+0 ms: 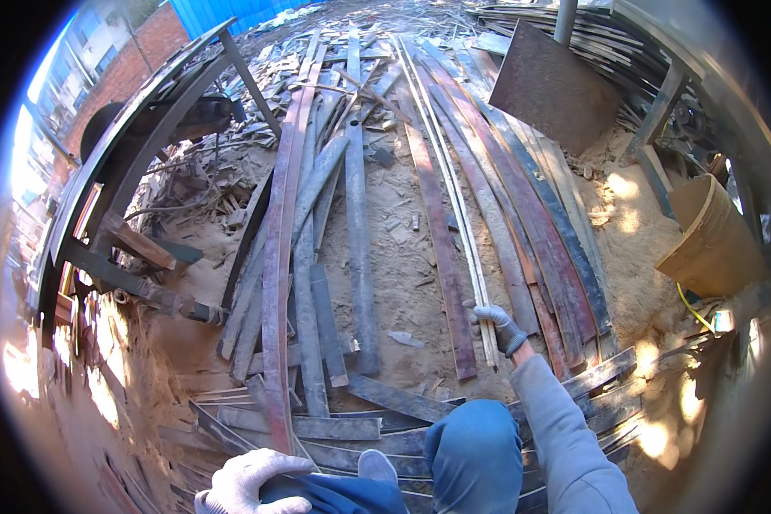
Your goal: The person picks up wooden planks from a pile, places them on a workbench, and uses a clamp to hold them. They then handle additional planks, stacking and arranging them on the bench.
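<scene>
My right hand (pixel 500 329), in a grey work glove, is closed around the near end of long, narrow wood strips (pixel 454 206) with pale edges. The strips run far ahead over the sandy ground. At the lower left my left hand (pixel 253 481), in a pale glove, holds nothing, its thumb and fingers apart over my blue-trousered leg. Nearest to it is the end of a long reddish plank (pixel 281 257). A dark reddish board (pixel 439 248) lies just left of the strips, and wider reddish boards (pixel 522 206) lie to their right.
Grey boards (pixel 360 257) lie lengthwise in the middle, others crosswise by my feet. On the left stands a metal-framed bench (pixel 146 287). A rusty sheet (pixel 552 90) leans at the far right, with a curved brown panel (pixel 713 231) nearer. Scrap wood (pixel 257 77) litters the back.
</scene>
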The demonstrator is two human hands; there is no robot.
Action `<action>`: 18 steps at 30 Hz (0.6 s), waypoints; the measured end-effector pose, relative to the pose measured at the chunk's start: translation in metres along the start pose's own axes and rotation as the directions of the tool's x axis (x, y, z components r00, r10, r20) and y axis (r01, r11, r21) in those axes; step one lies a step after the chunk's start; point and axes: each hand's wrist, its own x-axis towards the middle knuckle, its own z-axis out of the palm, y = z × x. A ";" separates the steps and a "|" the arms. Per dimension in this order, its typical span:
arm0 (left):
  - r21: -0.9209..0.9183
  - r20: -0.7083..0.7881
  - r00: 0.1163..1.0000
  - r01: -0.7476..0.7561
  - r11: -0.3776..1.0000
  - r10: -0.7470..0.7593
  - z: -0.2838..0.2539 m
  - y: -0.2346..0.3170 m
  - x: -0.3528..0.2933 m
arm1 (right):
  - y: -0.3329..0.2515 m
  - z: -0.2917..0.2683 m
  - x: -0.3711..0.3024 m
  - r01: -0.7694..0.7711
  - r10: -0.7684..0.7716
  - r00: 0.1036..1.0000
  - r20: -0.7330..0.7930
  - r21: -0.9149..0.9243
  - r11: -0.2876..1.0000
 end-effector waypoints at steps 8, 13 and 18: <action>-0.210 -0.071 0.990 0.102 0.972 -0.119 0.002 0.005 0.003 | 0.024 0.019 0.022 -0.227 -0.390 0.794 -0.466 -0.823 0.520; -0.208 -0.122 0.988 0.071 0.975 -0.098 0.008 0.006 -0.003 | 0.059 0.029 0.041 -0.542 -0.395 0.656 -0.643 -0.766 0.346; -0.191 -0.120 0.989 0.056 0.980 -0.080 0.009 0.003 -0.006 | 0.100 0.051 0.048 -0.721 -0.486 0.557 -0.673 -0.682 0.118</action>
